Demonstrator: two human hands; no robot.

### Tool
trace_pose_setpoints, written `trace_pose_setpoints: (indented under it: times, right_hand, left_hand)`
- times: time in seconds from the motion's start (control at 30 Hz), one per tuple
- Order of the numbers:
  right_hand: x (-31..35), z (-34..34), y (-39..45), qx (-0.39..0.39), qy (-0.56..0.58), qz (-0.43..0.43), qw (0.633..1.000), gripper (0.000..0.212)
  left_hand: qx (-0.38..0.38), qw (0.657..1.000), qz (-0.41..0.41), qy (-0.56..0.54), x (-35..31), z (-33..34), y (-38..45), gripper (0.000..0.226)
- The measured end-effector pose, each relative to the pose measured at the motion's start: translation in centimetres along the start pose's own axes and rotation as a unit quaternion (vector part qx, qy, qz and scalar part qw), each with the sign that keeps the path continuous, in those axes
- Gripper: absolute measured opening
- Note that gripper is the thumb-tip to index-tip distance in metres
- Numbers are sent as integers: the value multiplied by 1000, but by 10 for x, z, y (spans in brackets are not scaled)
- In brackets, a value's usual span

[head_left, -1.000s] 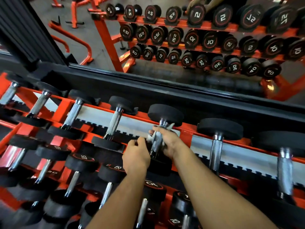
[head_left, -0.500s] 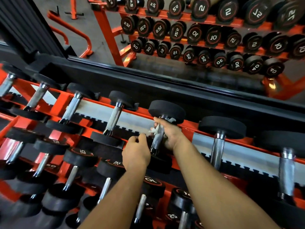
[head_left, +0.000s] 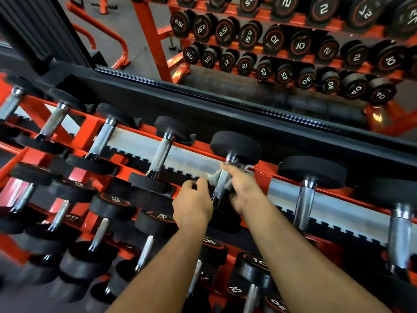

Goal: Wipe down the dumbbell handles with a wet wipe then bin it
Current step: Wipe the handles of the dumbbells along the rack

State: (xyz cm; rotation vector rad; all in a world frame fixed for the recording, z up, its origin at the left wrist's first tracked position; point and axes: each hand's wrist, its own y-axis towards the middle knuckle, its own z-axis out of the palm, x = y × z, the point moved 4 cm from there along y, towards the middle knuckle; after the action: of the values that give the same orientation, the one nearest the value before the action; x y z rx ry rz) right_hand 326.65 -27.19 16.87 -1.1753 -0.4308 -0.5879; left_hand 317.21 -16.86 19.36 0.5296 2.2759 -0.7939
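Fingers (head_left: pixel 228 169) of the right hand (head_left: pixel 244 190) curl round the chrome handle (head_left: pixel 222 182) of the dumbbell (head_left: pixel 234 147) on the top tier of the orange rack (head_left: pixel 268 171), clamping a crumpled wet wipe (head_left: pixel 213 177) against the metal; bits of the pale wipe poke out on either side of the handle, just under the dumbbell's far head. The left hand (head_left: pixel 193 205) sits just left of that handle, fingers curled in; whether it holds anything or only braces on the near head cannot be told. The wipe looks thin, limp and damp, so it will likely bunch and slide unless it is kept wrapped round the bar under a full-fist grip. The handle itself is rigid, and seems knurled, which should drag on the cloth rather than slip. The dumbbell looks heavy and well seated on the rack, so it is best wiped in place. Left of this handle more chrome handles (head_left: pixel 159 158) line the same tier, and another (head_left: pixel 303 206) stands to its right
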Motion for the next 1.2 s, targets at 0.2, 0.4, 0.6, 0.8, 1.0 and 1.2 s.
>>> trace_pose_setpoints:
  times: [0.2, 0.4, 0.6, 0.8, 1.0, 1.2]
  right_hand:
    - [7, 11, 1, 33, -5, 37, 999, 16]
    - [-8, -1, -6, 30, -40, 14, 999, 23]
    - [2, 13, -8, 42, -31, 50, 997, 21]
    - [-7, -12, -24, 62, -61, 44, 995, 47]
    - [-2, 9, -34, 53, -91, 85, 991, 28]
    - [-3, -21, -47, 56, -202, 28, 977, 32]
  left_hand:
    - [6, 1000, 8, -3, -4, -2, -3, 37]
    - [-2, 1000, 1, 10, -2, -1, -1, 41]
    - [2, 1000, 7, -1, -3, -2, -3, 39]
    - [-2, 1000, 4, -2, -3, -1, -2, 36]
    - [5, 1000, 5, 1, -4, -1, -4, 39]
    - [-3, 1000, 0, 2, -1, -1, -2, 36]
